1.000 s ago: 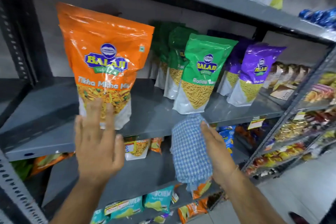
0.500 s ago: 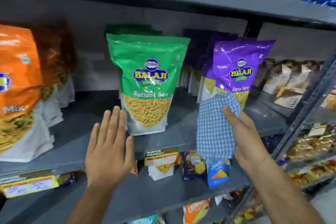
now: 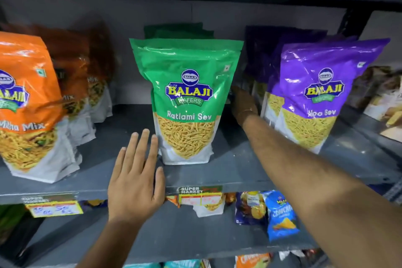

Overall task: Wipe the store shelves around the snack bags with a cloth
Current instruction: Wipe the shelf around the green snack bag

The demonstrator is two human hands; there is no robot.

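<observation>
Deep behind green Ratlami Sev bag [image 3: 187,102], right grip [image 3: 242,102]; cloth unseen.

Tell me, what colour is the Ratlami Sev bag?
Green, clear window below, in the head view: Ratlami Sev bag.

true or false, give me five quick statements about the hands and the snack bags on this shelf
1. The left hand lies open, fingers beside the lower left of the green bag. True.
2. The right hand reaches in between the green bag and the purple bag. True.
3. The cloth hangs in plain view from the left hand. False: the left hand holds nothing, and no cloth shows in this view.
4. The green bag lies flat on the shelf. False: it stands upright.
5. The orange bag stands right of the purple bag. False: it stands at the far left.
</observation>
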